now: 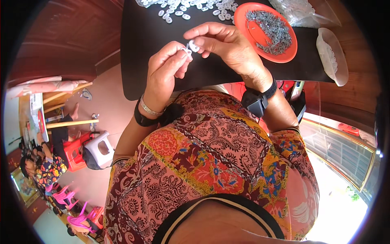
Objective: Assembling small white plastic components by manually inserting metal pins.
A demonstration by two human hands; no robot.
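L hand (163, 68) has fingertips clamped on white pc (187, 52), R hand (232, 45) pinches white disc (194, 47) right by it, both above table (138, 53) nr front edge, prob. for close view, w/ orange plate (245, 34) toward R edge, likely for reach.

2 hands (164, 67) (232, 48) pinching white pieces (194, 46) above black table (136, 53).

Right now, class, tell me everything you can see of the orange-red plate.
The orange-red plate is round and shallow, with a raised rim, and looks like plastic. It lies flat on the black tabletop, close to the person's right hand; whether they touch cannot be told. A loose heap of small grey screws, metal by their look, covers much of its inside, leaving bare surface at the left.
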